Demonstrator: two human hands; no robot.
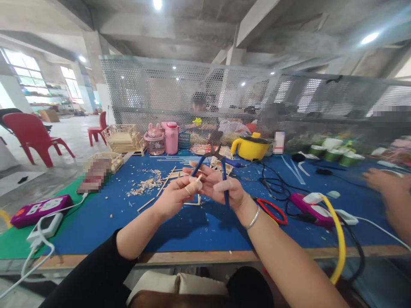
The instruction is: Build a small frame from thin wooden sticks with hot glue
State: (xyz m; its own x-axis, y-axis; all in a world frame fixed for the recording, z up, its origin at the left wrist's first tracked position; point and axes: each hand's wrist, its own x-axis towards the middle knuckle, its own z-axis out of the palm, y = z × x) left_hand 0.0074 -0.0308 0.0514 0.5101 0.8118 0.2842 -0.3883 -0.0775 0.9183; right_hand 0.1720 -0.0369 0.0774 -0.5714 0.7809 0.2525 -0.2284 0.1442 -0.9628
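Jutting from left hand (pixel 178 196): pale stick (pixel 199 178), near pliers (pixel 224 171).

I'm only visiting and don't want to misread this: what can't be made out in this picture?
All in the head view:
- Wooden stick: its lower part is hidden in the left hand.
- Phone: its screen is pixelated.
- Co-worker's hand: blurred; its arm is cut off by the right edge.
- Person behind the mesh panel: partly hidden by mesh, head pixelated.
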